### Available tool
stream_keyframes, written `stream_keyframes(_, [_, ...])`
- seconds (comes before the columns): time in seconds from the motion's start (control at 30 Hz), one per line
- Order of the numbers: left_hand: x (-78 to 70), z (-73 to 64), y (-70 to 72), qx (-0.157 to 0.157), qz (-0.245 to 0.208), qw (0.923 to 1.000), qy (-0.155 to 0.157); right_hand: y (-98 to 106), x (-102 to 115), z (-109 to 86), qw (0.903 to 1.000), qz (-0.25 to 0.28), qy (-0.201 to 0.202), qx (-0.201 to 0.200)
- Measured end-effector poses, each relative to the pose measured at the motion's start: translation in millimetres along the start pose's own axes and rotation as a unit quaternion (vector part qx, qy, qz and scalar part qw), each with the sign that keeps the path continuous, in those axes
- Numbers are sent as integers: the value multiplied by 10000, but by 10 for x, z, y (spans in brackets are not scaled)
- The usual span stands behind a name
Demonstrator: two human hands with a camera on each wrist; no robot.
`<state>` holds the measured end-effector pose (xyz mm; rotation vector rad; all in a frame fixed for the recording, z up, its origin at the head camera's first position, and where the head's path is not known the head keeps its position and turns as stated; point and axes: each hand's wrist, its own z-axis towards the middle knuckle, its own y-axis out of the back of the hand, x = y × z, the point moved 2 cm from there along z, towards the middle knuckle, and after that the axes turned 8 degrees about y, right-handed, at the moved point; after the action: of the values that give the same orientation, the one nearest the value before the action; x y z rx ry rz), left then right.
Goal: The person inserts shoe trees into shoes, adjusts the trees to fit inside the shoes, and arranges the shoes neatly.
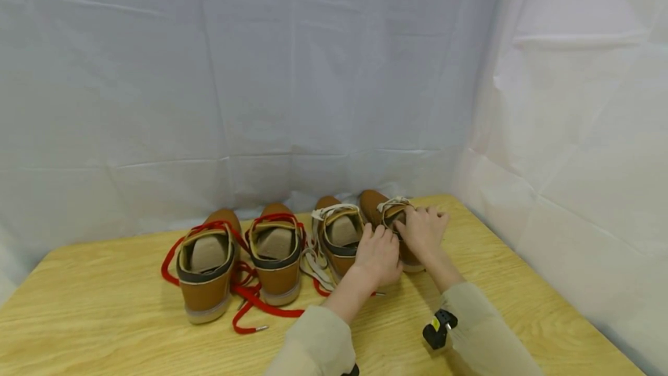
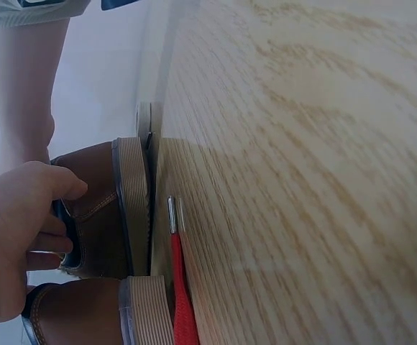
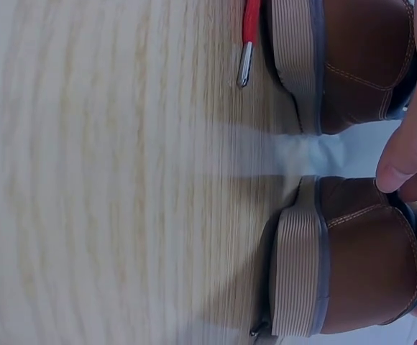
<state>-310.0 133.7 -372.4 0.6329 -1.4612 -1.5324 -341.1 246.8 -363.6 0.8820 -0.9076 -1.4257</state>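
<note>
Four brown shoes stand side by side, heels toward me. At the rightmost shoe (image 1: 371,205), which has a cream lace, both hands are at the collar. My left hand (image 1: 378,254) grips the heel collar from the left; its thumb lies against the brown leather heel (image 2: 97,215) in the left wrist view. My right hand (image 1: 425,230) holds the right side of the opening, thumb inside it. Little of the right hand shows in the right wrist view, where the same shoe (image 3: 367,266) rests sole down. Just left is the other cream-laced shoe (image 1: 326,202).
Two red-laced shoes, one at far left (image 1: 206,300) and one beside it (image 1: 279,283), stand on the wooden table (image 1: 104,306). A loose red lace (image 1: 271,309) trails in front. White sheeting (image 1: 334,74) hangs behind and at right.
</note>
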Motion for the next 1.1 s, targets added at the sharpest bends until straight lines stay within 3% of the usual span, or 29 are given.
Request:
stream_keyframes(0.47, [11,-17,4,-49,-67,10000,32,-78,-38,-32,9987,129,440,-202])
stream_keyframes(1.1, [30,-11,-6,3,-41,10000,27,-105,-74,-34,9974,60,719,7])
